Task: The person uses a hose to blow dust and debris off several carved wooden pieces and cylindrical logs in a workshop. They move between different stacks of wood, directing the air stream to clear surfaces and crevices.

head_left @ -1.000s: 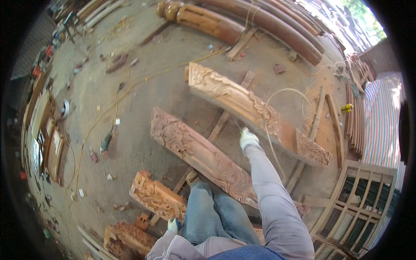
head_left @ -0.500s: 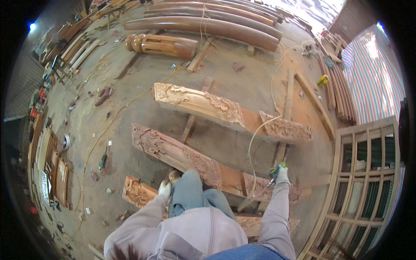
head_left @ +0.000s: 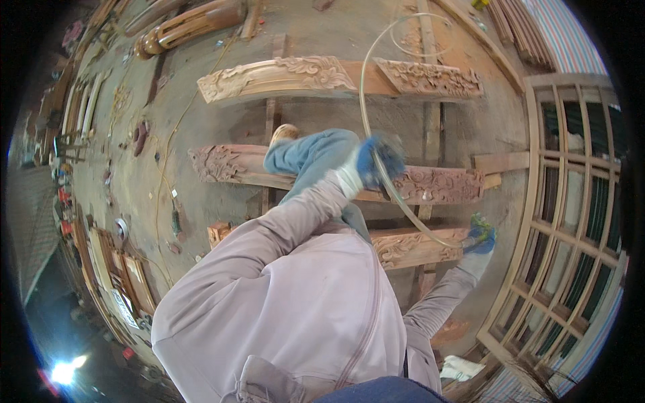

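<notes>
My left hand (head_left: pixel 378 162), in a blue-and-white work glove, is closed around a pale flexible hose (head_left: pixel 365 87) above the middle carved beam (head_left: pixel 440 185). Motion blurs its fingers. Lower right, my right hand (head_left: pixel 481 240), gloved the same way, is closed on a small green hand tool (head_left: pixel 478 223) at the hose's end; its exact kind I cannot make out. That hand is beside the right end of the near carved beam (head_left: pixel 410 247). A far carved beam (head_left: pixel 279 75) lies beyond. My leg reaches over the middle beam, the shoe (head_left: pixel 285 133) on its far side.
The carved beams rest across timber supports (head_left: pixel 430 134). A wooden lattice frame (head_left: pixel 532 154) stands along the right. At the far left lies a turned wooden column (head_left: pixel 191 27). A thin cable (head_left: pixel 176 127) crosses the floor, with wood pieces (head_left: pixel 101 262) stacked at left.
My left hand has come up from beside my knee and taken hold of the hose. My right hand has moved right and nearer with the green tool. My leg has stepped over the middle beam.
</notes>
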Action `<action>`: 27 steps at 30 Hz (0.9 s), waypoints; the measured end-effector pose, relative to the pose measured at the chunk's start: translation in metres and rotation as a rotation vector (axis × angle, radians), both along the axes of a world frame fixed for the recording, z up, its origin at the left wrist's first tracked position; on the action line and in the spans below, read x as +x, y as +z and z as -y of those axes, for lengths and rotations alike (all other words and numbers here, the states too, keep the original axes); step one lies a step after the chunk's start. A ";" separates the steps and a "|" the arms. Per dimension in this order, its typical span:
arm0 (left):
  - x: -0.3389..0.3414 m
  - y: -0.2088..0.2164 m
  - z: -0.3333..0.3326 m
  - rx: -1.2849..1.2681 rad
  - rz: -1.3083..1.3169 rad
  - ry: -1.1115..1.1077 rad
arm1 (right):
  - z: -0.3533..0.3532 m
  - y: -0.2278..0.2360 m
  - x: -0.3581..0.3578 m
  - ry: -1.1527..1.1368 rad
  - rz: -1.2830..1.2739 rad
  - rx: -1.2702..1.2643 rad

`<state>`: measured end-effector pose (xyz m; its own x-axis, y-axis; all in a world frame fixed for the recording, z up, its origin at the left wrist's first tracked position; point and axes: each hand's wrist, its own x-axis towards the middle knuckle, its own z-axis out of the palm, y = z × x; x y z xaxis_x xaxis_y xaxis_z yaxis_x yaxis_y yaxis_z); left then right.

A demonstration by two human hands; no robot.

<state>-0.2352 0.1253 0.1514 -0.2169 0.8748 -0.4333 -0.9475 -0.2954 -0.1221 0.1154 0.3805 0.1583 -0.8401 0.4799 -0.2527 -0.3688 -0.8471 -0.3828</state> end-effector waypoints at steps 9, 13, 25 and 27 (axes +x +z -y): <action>-0.226 0.046 0.053 0.214 -0.225 0.181 | 0.096 -0.215 -0.085 0.034 0.772 0.087; -0.338 0.056 0.038 0.242 -0.340 0.157 | 0.089 -0.259 -0.203 0.127 0.472 -0.518; -0.645 0.061 -0.014 -0.128 -0.727 0.329 | -0.246 -0.269 -0.484 -0.428 1.251 0.073; -0.658 0.043 -0.023 -0.162 -0.766 0.309 | -0.237 -0.283 -0.497 -0.249 1.363 0.108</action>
